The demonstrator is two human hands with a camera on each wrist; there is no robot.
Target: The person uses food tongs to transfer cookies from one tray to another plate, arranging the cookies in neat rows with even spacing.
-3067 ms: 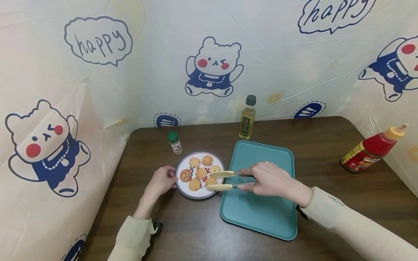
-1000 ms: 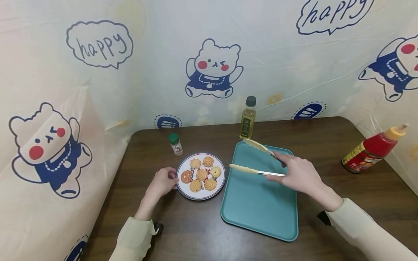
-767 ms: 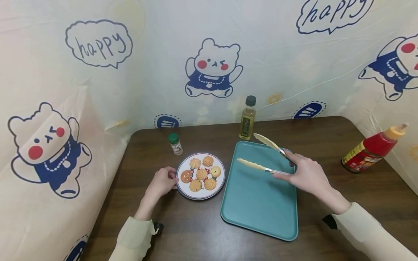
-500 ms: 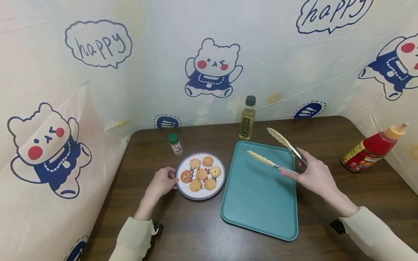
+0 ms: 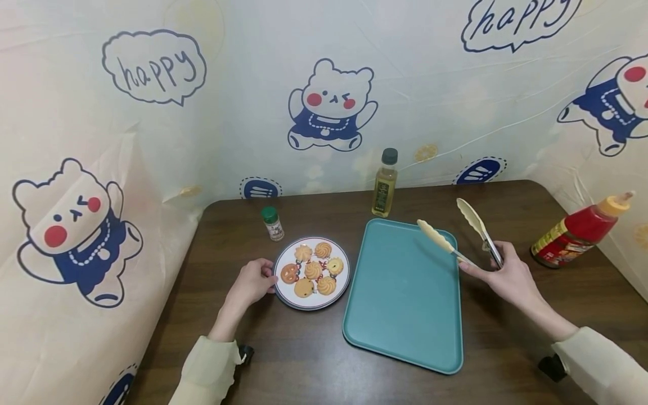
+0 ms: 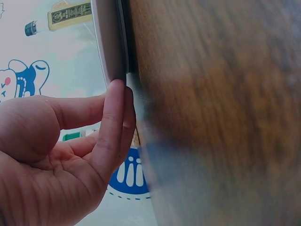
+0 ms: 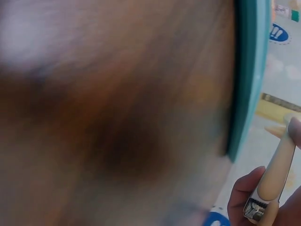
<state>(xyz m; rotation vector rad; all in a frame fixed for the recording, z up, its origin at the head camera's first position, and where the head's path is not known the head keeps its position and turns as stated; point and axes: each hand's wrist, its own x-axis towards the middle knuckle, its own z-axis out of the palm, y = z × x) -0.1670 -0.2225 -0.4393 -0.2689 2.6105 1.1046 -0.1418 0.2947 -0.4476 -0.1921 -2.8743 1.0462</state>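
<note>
A white plate (image 5: 310, 304) with blue rim lines stands on the dark wooden table, bearing several cookies (image 5: 313, 270). My left hand (image 5: 255, 278) holds the plate's left edge; in the left wrist view its thumb and fingers meet at the rim. My right hand (image 5: 513, 278) grips a pair of tongs (image 5: 437, 237) over the right edge of the teal tray (image 5: 405, 304). The tongs' cream-coloured arms are spread apart with nothing between them and point to the back left. In the right wrist view the tongs' handle end (image 7: 256, 207) lies in the hand.
An oil bottle (image 5: 384, 188) stands behind the tray. A green-capped shaker (image 5: 273, 224) is behind the plate. At the right, a red squeeze bottle (image 5: 577, 230) with a yellow cap stands beyond my right hand. A printed cloth (image 5: 243, 124) hangs around the table.
My right hand has carried the tongs from the cookies on the plate, across the tray, to its right edge, the tongs spreading wider. My left hand stays at the plate.
</note>
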